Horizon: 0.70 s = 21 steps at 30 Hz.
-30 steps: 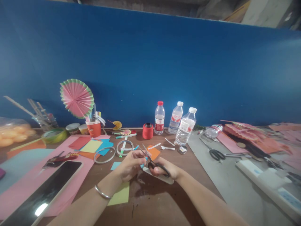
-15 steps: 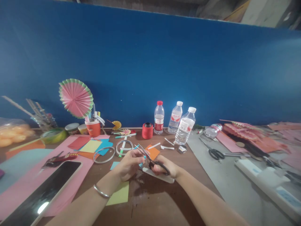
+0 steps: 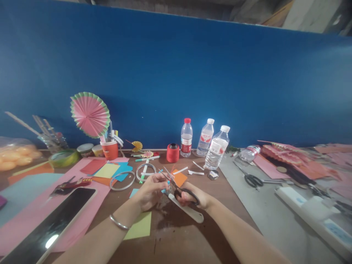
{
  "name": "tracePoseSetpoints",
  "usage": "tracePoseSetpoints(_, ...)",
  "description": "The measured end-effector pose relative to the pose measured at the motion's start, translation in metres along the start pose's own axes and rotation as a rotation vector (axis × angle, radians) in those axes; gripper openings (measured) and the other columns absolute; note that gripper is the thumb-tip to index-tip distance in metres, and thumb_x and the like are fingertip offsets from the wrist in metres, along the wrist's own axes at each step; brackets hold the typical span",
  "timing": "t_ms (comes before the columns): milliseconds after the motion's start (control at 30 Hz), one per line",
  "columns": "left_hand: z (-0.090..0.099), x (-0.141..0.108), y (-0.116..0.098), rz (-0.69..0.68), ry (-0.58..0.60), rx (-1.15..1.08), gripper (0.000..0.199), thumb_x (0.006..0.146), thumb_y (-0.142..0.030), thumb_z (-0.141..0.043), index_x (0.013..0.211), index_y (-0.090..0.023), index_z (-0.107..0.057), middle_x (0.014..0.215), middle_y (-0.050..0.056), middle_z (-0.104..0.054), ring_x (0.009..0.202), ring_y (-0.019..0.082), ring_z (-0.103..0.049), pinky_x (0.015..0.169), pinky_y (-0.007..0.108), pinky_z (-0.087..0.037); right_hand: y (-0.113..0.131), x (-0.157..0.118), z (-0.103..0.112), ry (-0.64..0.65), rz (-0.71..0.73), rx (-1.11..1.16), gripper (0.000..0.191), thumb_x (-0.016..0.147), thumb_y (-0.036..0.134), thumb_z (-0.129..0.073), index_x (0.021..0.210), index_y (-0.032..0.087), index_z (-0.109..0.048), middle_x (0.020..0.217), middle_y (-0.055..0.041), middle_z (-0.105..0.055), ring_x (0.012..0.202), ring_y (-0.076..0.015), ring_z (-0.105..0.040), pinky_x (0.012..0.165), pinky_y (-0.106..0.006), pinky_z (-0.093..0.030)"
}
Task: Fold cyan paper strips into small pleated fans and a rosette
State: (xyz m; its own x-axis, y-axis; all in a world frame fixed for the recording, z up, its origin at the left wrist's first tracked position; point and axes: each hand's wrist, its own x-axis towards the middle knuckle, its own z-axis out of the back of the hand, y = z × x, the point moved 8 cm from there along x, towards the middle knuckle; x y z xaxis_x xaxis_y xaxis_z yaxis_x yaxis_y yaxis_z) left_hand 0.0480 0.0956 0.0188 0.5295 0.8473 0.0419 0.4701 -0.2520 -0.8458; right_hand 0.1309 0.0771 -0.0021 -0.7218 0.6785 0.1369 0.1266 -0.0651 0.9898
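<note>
My right hand (image 3: 194,196) grips the black-handled scissors (image 3: 178,187), whose blades point up and left toward my other hand. The blades stand a little apart. My left hand (image 3: 151,192), with a silver bangle at the wrist, is closed in a pinch on a small blue piece (image 3: 164,190) near the blades. A white-handled tool (image 3: 187,209) slants down to the right beneath the scissors. An orange paper square (image 3: 180,178) lies just beyond my hands, and a yellow-green sheet (image 3: 140,226) lies under my left forearm.
Three water bottles (image 3: 186,141) and a red thread spool (image 3: 173,154) stand behind. At left are a phone (image 3: 52,223), coloured papers, tape rings and a red cup (image 3: 109,150) beside a pink paper fan (image 3: 90,114). A power strip (image 3: 313,216) and other scissors (image 3: 253,180) lie at right.
The white-handled tool has swung, its rounded end now lower. The scissors' blades have shifted slightly to the right and stand a bit higher. Both hands have stayed nearly in place.
</note>
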Motion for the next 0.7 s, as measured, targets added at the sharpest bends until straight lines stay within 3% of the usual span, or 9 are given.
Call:
tracePoseSetpoints(467,0.004,0.0,-0.001,-0.006,-0.031,0.03,0.023,0.062,-0.01,-0.068,0.085,-0.011,-0.065,0.063,0.001,-0.06,0.057,0.007,-0.052,0.057,0.017,-0.039,0.004,0.001,-0.001,-0.004,-0.013,0.054,0.048,0.063,0.061,-0.056,0.06,0.017,-0.039,0.05,0.008,-0.03,0.042,-0.0034,-0.023,0.039,-0.021,-0.015)
tracePoseSetpoints(700,0.008,0.0,0.0,0.007,-0.066,0.041,0.023,0.06,-0.011,-0.07,0.082,-0.013,-0.064,0.068,0.001,-0.061,0.056,0.007,-0.053,0.056,0.018,-0.04,0.01,0.0,0.004,-0.06,-0.016,-0.043,0.049,0.063,0.064,-0.054,0.056,0.017,-0.04,0.046,0.0072,-0.032,0.04,-0.0048,-0.028,0.04,-0.021,-0.018)
